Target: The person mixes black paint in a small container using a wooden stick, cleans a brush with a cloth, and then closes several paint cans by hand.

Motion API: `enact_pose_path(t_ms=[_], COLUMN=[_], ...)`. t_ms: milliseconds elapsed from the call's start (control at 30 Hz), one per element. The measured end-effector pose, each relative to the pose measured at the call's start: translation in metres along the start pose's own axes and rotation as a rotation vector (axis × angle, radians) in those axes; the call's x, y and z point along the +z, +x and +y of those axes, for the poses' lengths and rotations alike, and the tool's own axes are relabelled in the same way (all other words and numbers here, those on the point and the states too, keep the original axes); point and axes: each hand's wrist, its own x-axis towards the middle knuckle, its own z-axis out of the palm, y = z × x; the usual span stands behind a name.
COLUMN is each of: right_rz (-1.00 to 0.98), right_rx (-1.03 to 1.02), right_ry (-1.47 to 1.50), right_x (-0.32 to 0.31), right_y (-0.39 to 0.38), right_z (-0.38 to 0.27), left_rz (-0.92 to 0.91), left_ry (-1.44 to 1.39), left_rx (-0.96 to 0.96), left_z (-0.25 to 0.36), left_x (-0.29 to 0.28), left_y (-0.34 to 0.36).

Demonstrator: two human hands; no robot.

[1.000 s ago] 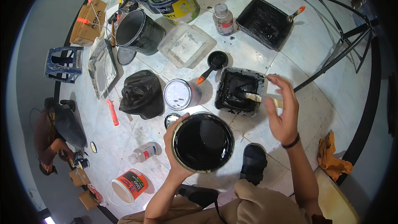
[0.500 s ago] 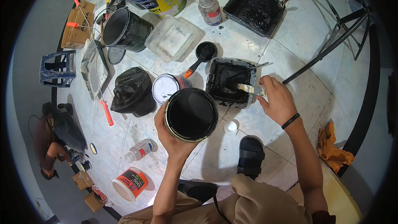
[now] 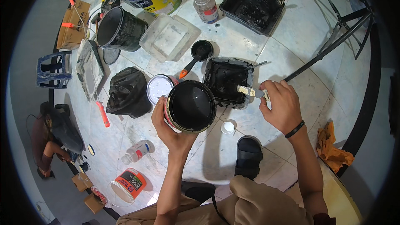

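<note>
My left hand (image 3: 170, 131) is wrapped round the side of an open paint can (image 3: 191, 105) filled with glossy black paint, held above the floor. The can overlaps the near left corner of a square plastic tub (image 3: 249, 77) coated in black paint. Between the fingers and thumb of my right hand (image 3: 280, 102) is a flat, paint-spattered stick (image 3: 248, 91); its tip reaches over the tub's inside. A thin rod lies across the tub's far right corner. Behind the can is a round white lid (image 3: 160, 88), partly covered.
A small black cup (image 3: 202, 51) with an orange-tipped brush stands beyond the tub. Around are a black tray (image 3: 252, 7), a clear container (image 3: 170, 38), a black bag (image 3: 130, 92), buckets and bottles. Metal legs (image 3: 329, 54) stand at right. Another person (image 3: 52, 141) sits far left.
My left hand has moved the paint can away from me, nearer the tub, and more of its side shows at the left. My right hand has shifted slightly nearer me with the stick.
</note>
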Motion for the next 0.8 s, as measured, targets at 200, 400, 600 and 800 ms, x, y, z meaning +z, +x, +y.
enact_pose_path(t_ms=[200,400,600,800], right_rz=[0.0,-0.02,0.0,0.021], right_rx=[0.016,0.045,0.043,0.065], right_ry=[0.076,0.095,0.09,0.092], right_x=[0.003,0.004,0.0,-0.004], right_y=[0.001,0.002,0.003,0.003], right_z=[0.008,0.008,0.008,0.008], left_rz=[-0.033,-0.076,-0.09,-0.117], left_ry=[0.157,0.277,0.317,0.355], left_rx=[0.071,0.138,0.147,0.164], left_z=[0.001,0.004,0.008,0.01], left_x=[0.001,0.0,0.0,0.0], left_y=[0.001,0.006,0.009,0.012])
